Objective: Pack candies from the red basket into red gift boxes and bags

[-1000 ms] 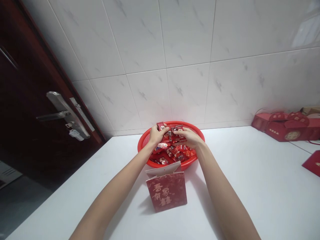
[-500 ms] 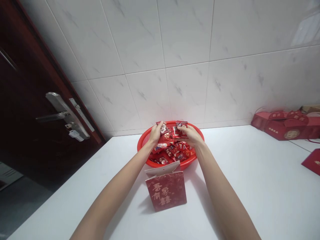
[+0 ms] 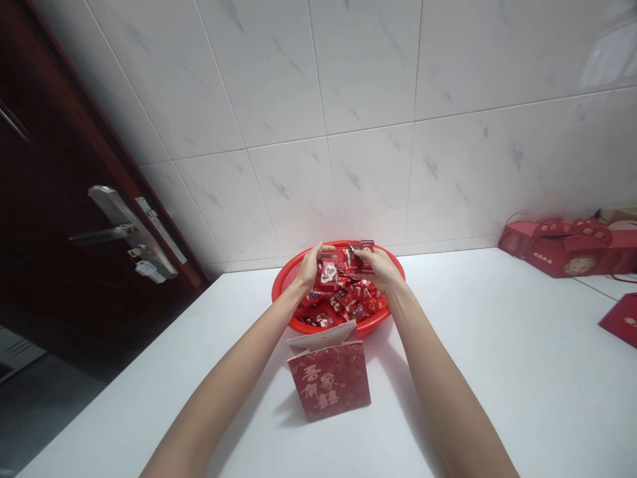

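Note:
My left hand [image 3: 309, 266] is over the left side of a red plastic basket [image 3: 280, 287], its fingers stretched and apart. Right beside its palm is a red candy packet [image 3: 328, 273] with a pale label; whether the palm touches it I cannot tell. My right hand [image 3: 380, 267], at the basket's right side, is closed on small red candy packets [image 3: 362, 255], thumb on top. More red-wrapped candies [image 3: 355, 302] lie in the basket beneath both hands. In front of the basket, between my forearms, a dark red paper gift bag [image 3: 329, 383] with gold characters stands with its top open.
Several red gift boxes [image 3: 572, 249] stand against the tiled wall [image 3: 371, 179] at the right. A flat red item [image 3: 622, 320] lies near the right edge of the white table [image 3: 497, 345]. To the left is a dark door with a metal handle [image 3: 107, 234] and hanging keys.
My left fingers have spread from a pinch on a packet, and a pale-labelled packet now shows below them. The packets in my right hand have shifted slightly. The bag stays in place.

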Tool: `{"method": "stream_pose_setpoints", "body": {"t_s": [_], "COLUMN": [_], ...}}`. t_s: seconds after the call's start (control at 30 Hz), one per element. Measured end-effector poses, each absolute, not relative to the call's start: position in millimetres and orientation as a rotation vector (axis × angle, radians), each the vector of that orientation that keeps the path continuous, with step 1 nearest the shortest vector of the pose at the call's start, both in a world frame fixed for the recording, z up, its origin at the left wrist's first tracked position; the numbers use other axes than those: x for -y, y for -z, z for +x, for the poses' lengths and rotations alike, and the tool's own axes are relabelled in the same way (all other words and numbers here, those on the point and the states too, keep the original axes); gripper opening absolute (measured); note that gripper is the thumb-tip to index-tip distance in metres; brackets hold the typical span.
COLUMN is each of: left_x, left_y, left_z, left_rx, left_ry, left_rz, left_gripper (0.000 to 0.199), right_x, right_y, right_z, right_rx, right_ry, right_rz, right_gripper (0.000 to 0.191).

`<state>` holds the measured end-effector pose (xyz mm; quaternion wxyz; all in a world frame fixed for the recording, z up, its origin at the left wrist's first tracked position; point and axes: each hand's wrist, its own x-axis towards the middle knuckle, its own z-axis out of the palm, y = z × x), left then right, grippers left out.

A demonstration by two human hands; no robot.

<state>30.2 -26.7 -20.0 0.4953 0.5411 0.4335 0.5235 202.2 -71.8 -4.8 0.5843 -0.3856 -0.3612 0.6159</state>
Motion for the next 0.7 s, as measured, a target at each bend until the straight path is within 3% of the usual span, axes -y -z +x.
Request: {"method": "stream_pose_setpoints", "body": {"t_s": [0.23, 0.4, 0.53, 0.7], "left_x": [34, 39, 43, 45], "left_y": [14, 26, 30, 30], "left_z": [32, 27, 20, 18], "left_rx": [-1.454, -1.658, -1.778, -1.702], "left_ry": [-0.905, -0.479, -0.166, -0.017], "left_rz": [1.763, 1.965, 2.038, 2.097], "left_gripper": [0.038, 0.015, 0.022, 0.023], "right_x": [74, 75, 74, 72], "right_y": [3, 1, 2, 4], "right_z": [202, 202, 202, 202], "right_rx": [0.837, 0.842, 0.848, 0.848], "right_ry": [-1.426, -1.432, -1.434, -1.428], "right_rz": [-0.903, -0.911, -0.923, -0.932], "right_gripper": [0.018, 0.018, 0.017, 0.015]}}
